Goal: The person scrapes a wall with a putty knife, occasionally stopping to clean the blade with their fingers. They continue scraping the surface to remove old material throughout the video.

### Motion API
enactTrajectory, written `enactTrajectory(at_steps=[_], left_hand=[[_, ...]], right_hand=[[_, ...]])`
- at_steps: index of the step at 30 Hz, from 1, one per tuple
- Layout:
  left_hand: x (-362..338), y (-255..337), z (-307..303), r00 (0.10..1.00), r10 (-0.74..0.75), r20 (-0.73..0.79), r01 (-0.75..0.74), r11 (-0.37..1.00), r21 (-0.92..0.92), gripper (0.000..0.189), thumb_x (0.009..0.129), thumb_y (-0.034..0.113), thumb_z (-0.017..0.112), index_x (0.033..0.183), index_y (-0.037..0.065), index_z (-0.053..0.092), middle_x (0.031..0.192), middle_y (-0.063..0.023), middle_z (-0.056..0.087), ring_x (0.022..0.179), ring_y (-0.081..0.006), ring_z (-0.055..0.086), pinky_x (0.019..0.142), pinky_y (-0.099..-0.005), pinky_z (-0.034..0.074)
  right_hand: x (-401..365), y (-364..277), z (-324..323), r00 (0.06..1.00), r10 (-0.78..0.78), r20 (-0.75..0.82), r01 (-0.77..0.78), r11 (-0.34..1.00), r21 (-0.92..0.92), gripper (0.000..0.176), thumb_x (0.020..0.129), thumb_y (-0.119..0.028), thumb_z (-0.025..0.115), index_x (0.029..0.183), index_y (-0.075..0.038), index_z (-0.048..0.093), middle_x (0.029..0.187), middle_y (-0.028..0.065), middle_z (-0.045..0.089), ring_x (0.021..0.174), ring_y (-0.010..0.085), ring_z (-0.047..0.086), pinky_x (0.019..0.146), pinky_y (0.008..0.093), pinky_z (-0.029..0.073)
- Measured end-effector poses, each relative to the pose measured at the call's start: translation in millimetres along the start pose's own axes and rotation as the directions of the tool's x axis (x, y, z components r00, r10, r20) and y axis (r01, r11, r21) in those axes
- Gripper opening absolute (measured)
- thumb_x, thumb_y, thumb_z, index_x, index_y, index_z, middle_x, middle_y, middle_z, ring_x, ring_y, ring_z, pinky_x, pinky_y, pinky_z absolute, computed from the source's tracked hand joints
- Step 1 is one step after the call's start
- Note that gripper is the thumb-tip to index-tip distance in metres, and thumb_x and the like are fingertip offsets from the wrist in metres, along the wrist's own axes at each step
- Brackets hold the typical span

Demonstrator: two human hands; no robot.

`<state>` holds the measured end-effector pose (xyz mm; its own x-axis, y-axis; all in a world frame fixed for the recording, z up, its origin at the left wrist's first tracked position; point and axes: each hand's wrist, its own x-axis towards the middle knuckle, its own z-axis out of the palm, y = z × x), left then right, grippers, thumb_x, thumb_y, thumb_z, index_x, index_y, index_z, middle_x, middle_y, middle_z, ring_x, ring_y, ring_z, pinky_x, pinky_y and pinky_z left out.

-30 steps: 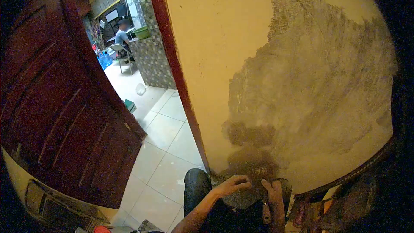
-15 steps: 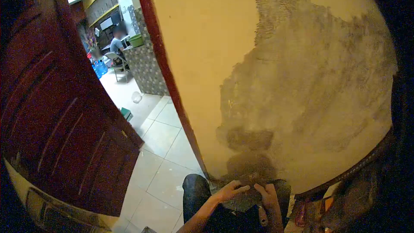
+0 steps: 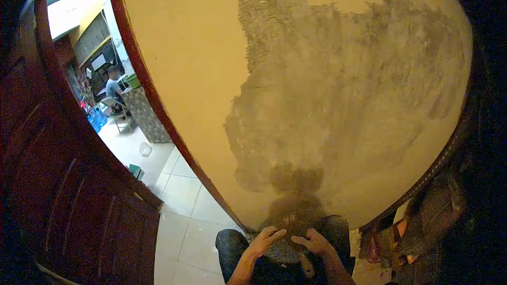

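Observation:
My left hand [image 3: 265,239] is above my lap, its thumb and forefinger stretched toward the middle and apart. Facing it across a small gap, my right hand [image 3: 316,243] has its thumb pointing left and its fingers spread. Nothing shows plainly in either hand. Between and below them lies a dark grey patch [image 3: 285,253] whose kind I cannot make out. A brown, rounded handle-like piece [image 3: 307,267] sticks out by my right wrist. Just beyond is a yellow wall [image 3: 185,63] with a large grey-brown plastered patch [image 3: 327,89].
A dark red door [image 3: 79,179] stands ajar at left. Through the doorway are floor tiles [image 3: 182,192], a seated person [image 3: 113,88], a folding chair [image 3: 117,113] and blue water bottles [image 3: 97,119]. Dim clutter [image 3: 401,232] lies at lower right.
My hands have drawn further apart. My view has turned right and tilted, so the wall patch and doorway appear shifted left.

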<state>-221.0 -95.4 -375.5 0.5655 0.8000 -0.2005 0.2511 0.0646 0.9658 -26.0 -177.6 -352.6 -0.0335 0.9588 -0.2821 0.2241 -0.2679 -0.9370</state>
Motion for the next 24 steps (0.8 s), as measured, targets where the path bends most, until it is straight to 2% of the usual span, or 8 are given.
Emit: enactTrajectory(at_steps=[4, 7, 10, 12, 15, 19, 21, 24], left_hand=[[3.0, 5.1, -0.7, 0.998, -0.06, 0.031, 0.063, 0.993, -0.103, 0.042, 0.09, 0.039, 0.06, 0.084, -0.003, 0.063, 0.076, -0.0047, 0.058, 0.077, -0.0162, 0.052, 0.071, -0.0314, 0.04], [-0.5, 14.5, -2.0, 0.997, -0.028, 0.071, 0.034, 0.996, -0.081, 0.045, 0.089, 0.041, 0.061, 0.081, -0.004, 0.061, 0.074, -0.0041, 0.056, 0.075, -0.0155, 0.05, 0.069, -0.0309, 0.039], [7.5, -5.5, -0.9, 0.999, -0.001, 0.038, 0.005, 0.996, -0.092, 0.045, 0.089, 0.041, 0.061, 0.082, -0.004, 0.061, 0.074, -0.0041, 0.056, 0.075, -0.0151, 0.049, 0.068, -0.0296, 0.038], [11.8, -21.9, -1.1, 1.0, 0.021, 0.015, -0.019, 0.995, -0.097, 0.044, 0.089, 0.04, 0.061, 0.082, -0.003, 0.061, 0.076, -0.0051, 0.056, 0.076, -0.015, 0.048, 0.067, -0.0297, 0.038], [16.3, -36.6, 1.1, 0.999, 0.034, 0.016, -0.031, 0.988, -0.149, 0.043, 0.088, 0.04, 0.062, 0.082, -0.003, 0.061, 0.077, -0.0074, 0.054, 0.077, -0.0167, 0.048, 0.067, -0.0316, 0.037], [6.5, -6.5, 7.0, 0.997, 0.076, 0.007, -0.072, 0.969, -0.235, 0.042, 0.088, 0.039, 0.062, 0.08, -0.002, 0.06, 0.075, -0.0078, 0.051, 0.074, -0.0179, 0.046, 0.066, -0.0335, 0.036], [13.4, -27.8, 3.9, 0.986, 0.166, -0.03, -0.168, 0.984, -0.066, 0.04, 0.09, 0.037, 0.061, 0.079, -0.002, 0.061, 0.075, -0.0072, 0.053, 0.074, -0.0183, 0.047, 0.067, -0.0327, 0.037], [18.1, -40.9, 3.5, 0.987, 0.158, -0.027, -0.16, 0.983, -0.089, 0.038, 0.09, 0.035, 0.06, 0.081, -0.002, 0.062, 0.077, -0.0069, 0.056, 0.076, -0.0182, 0.05, 0.069, -0.0317, 0.039]], right_hand=[[-3.9, -1.5, 0.9, 0.995, -0.093, 0.039, 0.092, 0.995, 0.035, 0.038, 0.085, -0.035, 0.067, 0.102, -0.001, 0.067, 0.091, 0.0125, 0.07, 0.083, 0.0162, 0.061, 0.076, 0.0342, 0.047], [-5.2, -2.7, -1.7, 0.989, 0.128, 0.076, -0.116, 0.982, -0.146, 0.039, 0.086, -0.036, 0.066, 0.103, -0.001, 0.067, 0.088, 0.0131, 0.069, 0.079, 0.016, 0.06, 0.073, 0.0355, 0.046], [-15.5, -19.6, -3.9, 0.996, -0.004, 0.084, 0.03, 0.951, -0.308, 0.042, 0.086, -0.041, 0.065, 0.101, -0.001, 0.067, 0.076, 0.0098, 0.064, 0.072, 0.016, 0.055, 0.067, 0.0355, 0.044], [-17.1, -27.7, -2.9, 0.966, 0.256, -0.025, -0.252, 0.922, -0.294, 0.047, 0.084, -0.047, 0.066, 0.087, 0.001, 0.066, 0.065, 0.0072, 0.055, 0.065, 0.016, 0.049, 0.058, 0.0353, 0.04], [-9.3, 6.3, 5.3, 1.0, -0.02, 0.02, 0.02, 1.0, 0.014, 0.054, 0.081, -0.052, 0.068, 0.072, 0.001, 0.061, 0.059, 0.0037, 0.047, 0.059, 0.0136, 0.044, 0.053, 0.0339, 0.036], [-38.4, -53.0, 1.9, 0.992, -0.015, -0.124, 0.012, 1.0, -0.025, 0.056, 0.081, -0.052, 0.068, 0.06, -0.001, 0.055, 0.054, 0.0001, 0.043, 0.053, 0.0106, 0.039, 0.047, 0.0334, 0.031], [-29.6, -38.4, -0.4, 0.999, -0.032, -0.028, 0.03, 0.997, -0.074, 0.058, 0.082, -0.053, 0.066, 0.056, -0.002, 0.053, 0.051, -0.0029, 0.037, 0.049, 0.0092, 0.034, 0.044, 0.0331, 0.028], [-11.8, 0.4, 0.9, 1.0, -0.011, -0.01, 0.008, 0.972, -0.235, 0.057, 0.084, -0.05, 0.065, 0.055, -0.003, 0.052, 0.05, -0.0032, 0.035, 0.048, 0.0093, 0.033, 0.042, 0.0336, 0.025]])
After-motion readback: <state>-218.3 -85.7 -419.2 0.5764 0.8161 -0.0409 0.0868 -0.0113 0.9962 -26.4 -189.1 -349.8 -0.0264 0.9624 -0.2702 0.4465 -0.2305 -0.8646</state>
